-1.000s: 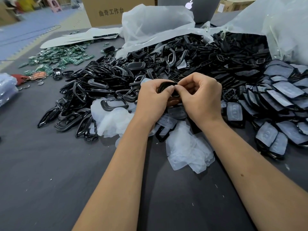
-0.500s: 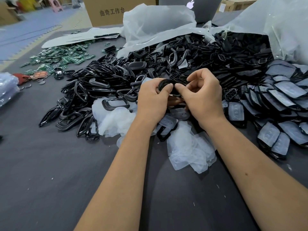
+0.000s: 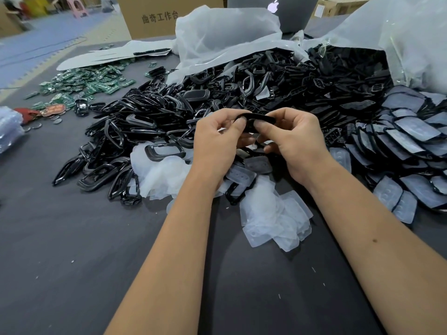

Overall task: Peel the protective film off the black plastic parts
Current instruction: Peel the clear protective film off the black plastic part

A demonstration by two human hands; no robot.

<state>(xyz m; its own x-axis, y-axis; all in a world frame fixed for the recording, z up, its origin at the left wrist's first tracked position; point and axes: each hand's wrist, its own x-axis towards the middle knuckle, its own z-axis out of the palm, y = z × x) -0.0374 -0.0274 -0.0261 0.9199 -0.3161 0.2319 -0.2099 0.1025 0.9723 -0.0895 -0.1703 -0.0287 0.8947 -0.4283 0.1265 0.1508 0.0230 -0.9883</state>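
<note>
A small black plastic part (image 3: 251,116) is held up above the table between both hands. My left hand (image 3: 215,143) pinches its left end with thumb and fingers. My right hand (image 3: 292,141) pinches its right end, thumb on the near face. Whether film is on the part cannot be told. Peeled clear film pieces (image 3: 273,213) lie in a heap just below my hands. A large pile of black plastic frames (image 3: 150,126) spreads to the left and behind. Film-covered black parts (image 3: 408,146) are stacked at the right.
Green circuit boards (image 3: 82,83) lie scattered at the far left. White plastic bags (image 3: 225,37) and a clear bag (image 3: 411,32) stand behind the pile, with a cardboard box (image 3: 159,15) and a laptop (image 3: 278,10) beyond. The dark table (image 3: 72,262) stretches towards me.
My hands have drawn slightly apart and my right fingers have uncurled a little, so the black part now shows between them, turned edge-on.
</note>
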